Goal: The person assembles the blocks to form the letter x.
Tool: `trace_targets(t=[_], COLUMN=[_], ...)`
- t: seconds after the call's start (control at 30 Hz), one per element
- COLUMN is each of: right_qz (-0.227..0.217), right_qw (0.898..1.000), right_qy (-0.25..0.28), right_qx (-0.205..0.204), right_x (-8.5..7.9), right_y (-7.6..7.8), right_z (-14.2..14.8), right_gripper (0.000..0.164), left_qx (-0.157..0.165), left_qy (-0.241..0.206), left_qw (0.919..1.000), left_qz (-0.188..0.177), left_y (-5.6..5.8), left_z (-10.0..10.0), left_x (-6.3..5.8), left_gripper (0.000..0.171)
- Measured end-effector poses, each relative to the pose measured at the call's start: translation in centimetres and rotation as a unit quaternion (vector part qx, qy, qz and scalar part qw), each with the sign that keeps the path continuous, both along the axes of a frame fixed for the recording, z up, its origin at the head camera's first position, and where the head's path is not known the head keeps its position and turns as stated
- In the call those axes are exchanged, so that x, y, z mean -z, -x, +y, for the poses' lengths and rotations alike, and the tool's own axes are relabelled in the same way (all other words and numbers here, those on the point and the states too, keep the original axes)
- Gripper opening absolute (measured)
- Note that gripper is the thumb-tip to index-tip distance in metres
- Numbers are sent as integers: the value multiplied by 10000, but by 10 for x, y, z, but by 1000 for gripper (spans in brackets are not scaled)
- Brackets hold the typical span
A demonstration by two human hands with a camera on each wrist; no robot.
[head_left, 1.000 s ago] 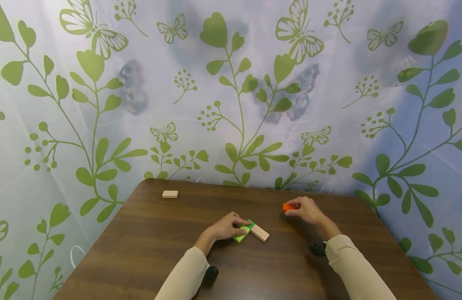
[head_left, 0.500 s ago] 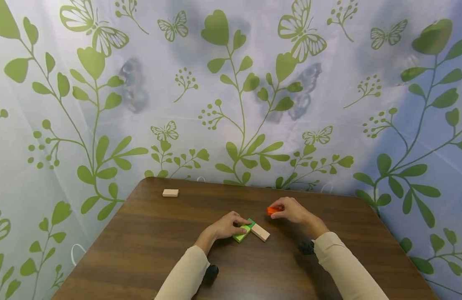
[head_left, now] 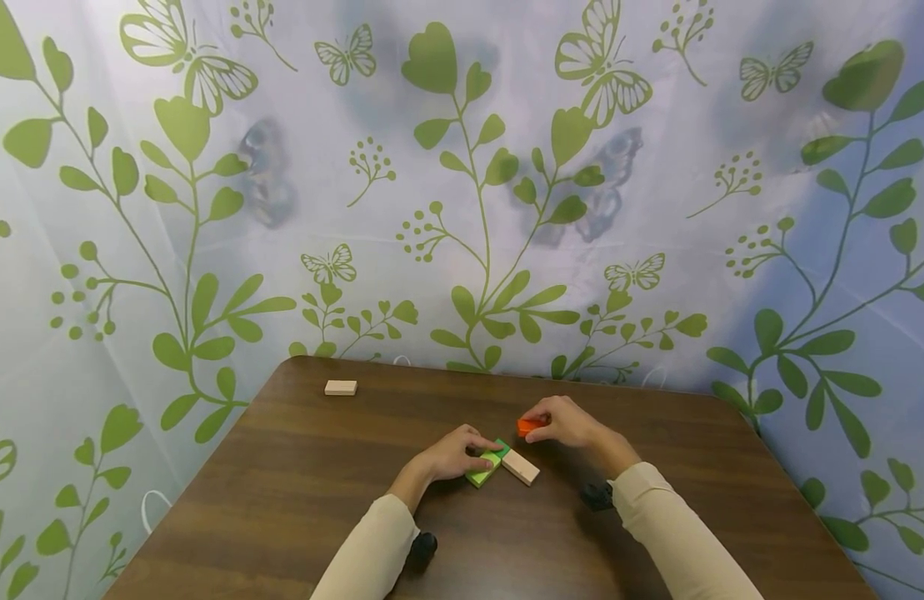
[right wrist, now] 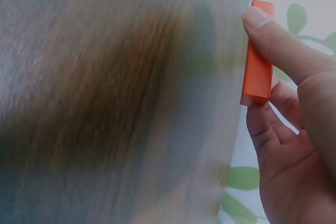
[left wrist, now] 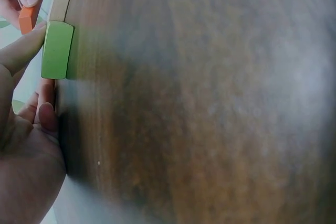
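Observation:
My left hand (head_left: 452,452) is over a light green block (head_left: 482,472) on the table. Its thumb lies against that block, and its index finger reaches to a dark green block (head_left: 502,448) touching it. A plain wooden block (head_left: 521,467) extends from the green ones toward the lower right. In the left wrist view, the light green block (left wrist: 58,50) sits between thumb and fingers. Beyond them, my right hand (head_left: 570,422) pinches an orange block (head_left: 528,427) between thumb and fingers. The right wrist view shows the orange block (right wrist: 258,72) raised, apart from the others.
Another plain wooden block (head_left: 341,388) lies alone near the far left corner of the brown wooden table (head_left: 319,467). A curtain (head_left: 462,183) printed with green leaves and butterflies hangs behind the far edge.
My right hand has carried the orange block leftward and slightly nearer, toward the green and wooden blocks. The left hand and the blocks under it have stayed in place.

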State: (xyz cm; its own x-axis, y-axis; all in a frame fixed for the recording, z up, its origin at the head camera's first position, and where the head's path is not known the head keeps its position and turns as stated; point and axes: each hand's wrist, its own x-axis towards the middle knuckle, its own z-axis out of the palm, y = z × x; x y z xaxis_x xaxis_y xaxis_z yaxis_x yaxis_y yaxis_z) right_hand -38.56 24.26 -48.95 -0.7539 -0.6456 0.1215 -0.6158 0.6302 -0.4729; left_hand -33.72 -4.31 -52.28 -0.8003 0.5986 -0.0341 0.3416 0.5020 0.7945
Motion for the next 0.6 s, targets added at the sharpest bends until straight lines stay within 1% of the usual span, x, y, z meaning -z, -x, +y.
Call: trace_targets(t=[0.17, 0.37, 0.6], right_qz=[-23, 67, -81], right_qw=[9999, 9984, 9973], right_qy=[-142, -512, -676], right_qx=[9, -233, -271], right_x=[0, 3, 4], right_y=[0, 2, 2], right_z=[-8, -19, -26], right_gripper=[33, 30, 27], left_qx=[-47, -122, -98], left_qy=[2, 40, 18], left_qw=[10000, 9999, 9999], left_qz=[24, 81, 75], left_y=[0, 0, 0], left_z=[-1, -1, 0], left_x=[2, 3, 2], left_gripper=[36, 37, 35])
